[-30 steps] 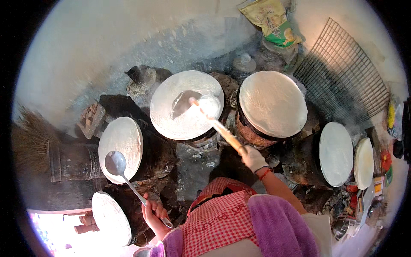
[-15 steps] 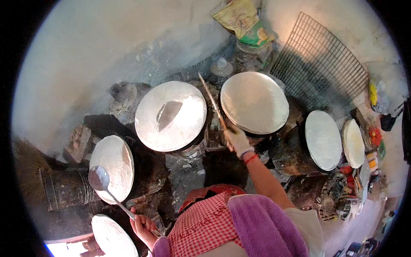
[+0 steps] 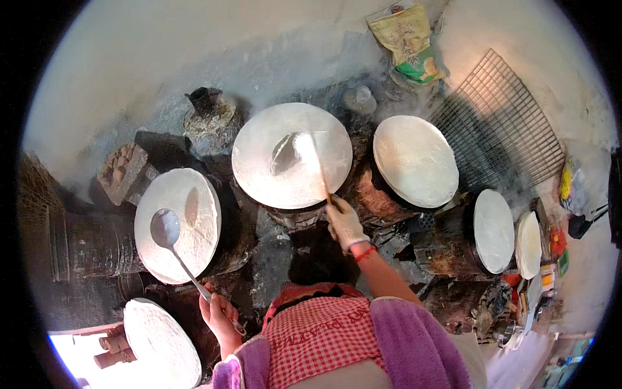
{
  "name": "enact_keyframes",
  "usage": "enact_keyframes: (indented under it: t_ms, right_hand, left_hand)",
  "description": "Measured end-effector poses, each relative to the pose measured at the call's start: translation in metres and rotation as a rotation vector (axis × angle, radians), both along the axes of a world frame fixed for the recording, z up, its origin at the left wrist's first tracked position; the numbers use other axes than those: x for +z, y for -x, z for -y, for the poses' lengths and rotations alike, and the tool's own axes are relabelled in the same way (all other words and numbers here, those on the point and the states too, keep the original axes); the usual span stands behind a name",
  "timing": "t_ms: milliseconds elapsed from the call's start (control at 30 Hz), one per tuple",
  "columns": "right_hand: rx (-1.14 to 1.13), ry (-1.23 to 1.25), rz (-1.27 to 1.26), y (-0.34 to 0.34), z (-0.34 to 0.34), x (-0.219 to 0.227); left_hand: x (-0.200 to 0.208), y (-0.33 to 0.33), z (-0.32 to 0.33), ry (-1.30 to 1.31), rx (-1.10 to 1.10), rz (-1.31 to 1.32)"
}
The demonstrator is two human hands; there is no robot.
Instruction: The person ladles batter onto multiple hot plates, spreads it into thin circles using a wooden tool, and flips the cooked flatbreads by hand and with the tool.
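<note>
My left hand (image 3: 221, 319) is closed around the handle of a metal ladle (image 3: 166, 228). The ladle's round bowl is over a white, thin batter-like sheet (image 3: 188, 243) on the left griddle. My right hand (image 3: 345, 227), in a pale glove, grips a long thin wooden stick (image 3: 322, 178). Its far end reaches over the white sheet (image 3: 259, 162) on the middle griddle, where bright glare blurs it. I cannot tell whether the stick touches that sheet. A darker grey patch (image 3: 283, 154) shows near the sheet's middle.
More white-covered round griddles stand at the right (image 3: 418, 162), farther right (image 3: 494, 230) and near left (image 3: 162, 343). A pale stack of flat rounds (image 3: 528, 246) is at the far right. A wire rack (image 3: 499, 120) leans against the wall beside a yellow-green bag (image 3: 409, 42).
The view has shifted, so the griddles sit differently in it. My right hand's stick has moved from the gap between two griddles to over the middle one. The ladle is farther in over the left sheet.
</note>
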State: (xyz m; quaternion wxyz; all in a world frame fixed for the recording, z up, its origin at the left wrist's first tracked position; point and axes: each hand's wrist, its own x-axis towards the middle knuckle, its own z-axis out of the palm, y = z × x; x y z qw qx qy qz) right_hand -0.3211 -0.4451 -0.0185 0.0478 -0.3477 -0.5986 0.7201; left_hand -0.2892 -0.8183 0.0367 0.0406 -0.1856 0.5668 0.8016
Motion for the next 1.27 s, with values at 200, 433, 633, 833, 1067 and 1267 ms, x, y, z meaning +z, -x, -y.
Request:
enact_keyframes:
  t_ms: [200, 433, 633, 833, 1067, 1267]
  right_hand:
    - [0.126, -0.192, 0.017, 0.025, -0.036, 0.031]
    - [0.362, -0.134, 0.121, 0.021, -0.025, 0.018]
    - [0.360, -0.243, 0.070, 0.025, -0.112, 0.026]
    - [0.692, -0.172, 0.153, 0.050, -0.116, 0.010]
    - [0.655, -0.119, 0.034, -0.064, -0.184, 0.005]
    - [0.339, 0.331, 0.001, -0.050, -0.130, -0.040]
  left_hand:
    - [0.010, -0.004, 0.004, 0.037, 0.066, -0.029]
    - [-0.006, -0.010, -0.026, 0.033, 0.104, 0.014]
    - [0.015, -0.009, -0.082, 0.148, -0.001, 0.000]
    - [0.024, 0.035, -0.151, -0.183, -0.199, 0.141]
    - [0.042, 0.015, -0.191, -0.466, -0.142, 0.260]
    - [0.033, 0.013, -0.240, -0.469, -0.191, 0.290]
